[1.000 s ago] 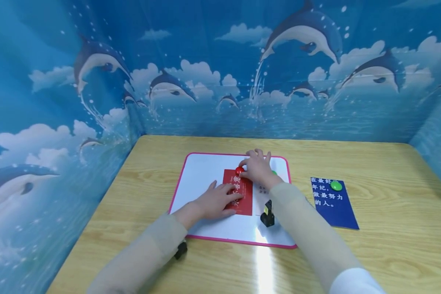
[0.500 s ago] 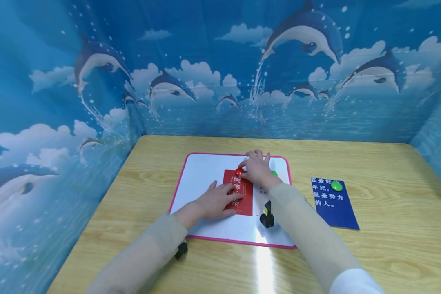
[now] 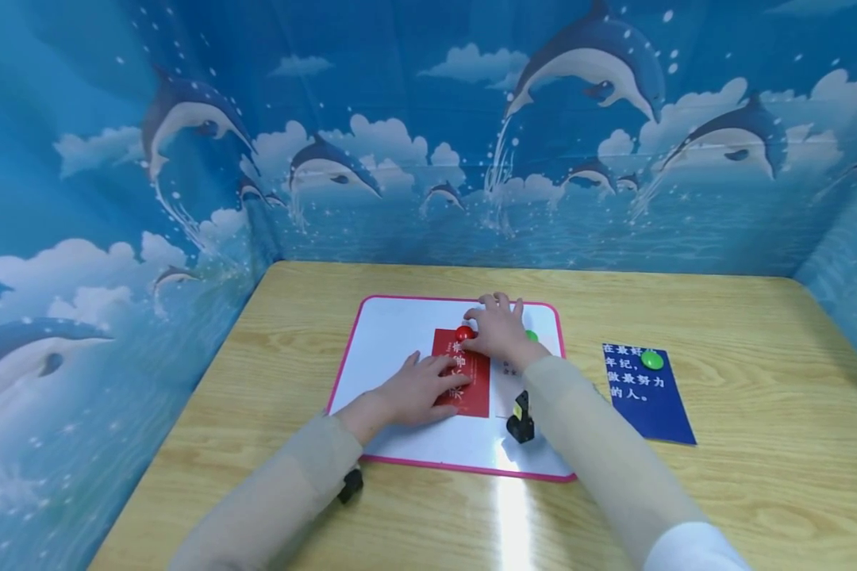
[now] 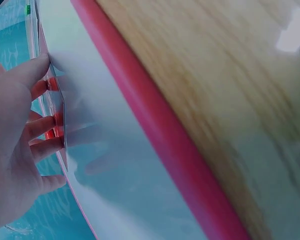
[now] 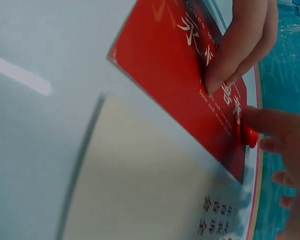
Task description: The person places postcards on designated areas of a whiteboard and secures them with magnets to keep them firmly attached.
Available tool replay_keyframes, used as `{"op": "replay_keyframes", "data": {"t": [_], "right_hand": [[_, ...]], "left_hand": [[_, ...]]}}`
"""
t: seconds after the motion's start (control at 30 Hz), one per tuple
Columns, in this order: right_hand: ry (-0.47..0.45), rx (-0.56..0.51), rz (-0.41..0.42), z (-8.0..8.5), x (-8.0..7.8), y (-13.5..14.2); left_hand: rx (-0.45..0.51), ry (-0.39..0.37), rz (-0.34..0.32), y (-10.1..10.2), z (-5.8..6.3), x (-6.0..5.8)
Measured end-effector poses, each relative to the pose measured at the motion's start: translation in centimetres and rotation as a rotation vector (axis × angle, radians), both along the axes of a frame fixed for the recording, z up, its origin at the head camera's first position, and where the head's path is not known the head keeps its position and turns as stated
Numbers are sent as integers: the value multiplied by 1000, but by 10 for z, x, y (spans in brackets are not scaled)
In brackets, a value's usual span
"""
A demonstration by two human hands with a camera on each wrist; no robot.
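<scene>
A red card (image 3: 479, 388) with white lettering lies on a pink-edged whiteboard (image 3: 386, 341). My left hand (image 3: 416, 392) rests flat-fingered on the card's left part, pressing it to the board. At the card's far edge my right hand (image 3: 496, 329) pinches a round red magnet (image 3: 464, 333). In the right wrist view the right thumb and finger meet the red magnet (image 5: 250, 136), partly hiding it. Beside the red card lies a pale card (image 5: 140, 165) with dark characters. A green magnet (image 3: 532, 336) sits near that card's far end, partly covered by the right wrist.
Right of the whiteboard, a blue card (image 3: 650, 416) with white characters lies on the wooden table (image 3: 757, 381), and a green magnet (image 3: 652, 361) sits on it. Small black devices hang at both wrists. A dolphin-print curtain (image 3: 428, 119) stands behind and at the sides.
</scene>
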State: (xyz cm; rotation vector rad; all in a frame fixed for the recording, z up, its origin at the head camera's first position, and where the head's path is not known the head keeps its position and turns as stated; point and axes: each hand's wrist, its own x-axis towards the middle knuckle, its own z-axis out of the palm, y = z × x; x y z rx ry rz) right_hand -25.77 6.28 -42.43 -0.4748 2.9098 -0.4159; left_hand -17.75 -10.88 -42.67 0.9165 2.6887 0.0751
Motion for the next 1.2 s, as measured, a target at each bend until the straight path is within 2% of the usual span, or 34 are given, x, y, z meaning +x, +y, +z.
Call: {"op": "replay_keyframes", "data": {"t": [0.33, 0.7, 1.0, 1.2], "right_hand": [[2, -9, 24, 9, 11, 26], [8, -50, 39, 22, 22, 75], [-15, -103, 5, 24, 27, 117], [-7, -103, -5, 27, 36, 151]], "left_hand": [[56, -1, 17, -5, -3, -1], [83, 20, 116, -16, 3, -6], [101, 51, 218, -45, 7, -9], [127, 67, 285, -70, 5, -11]]}}
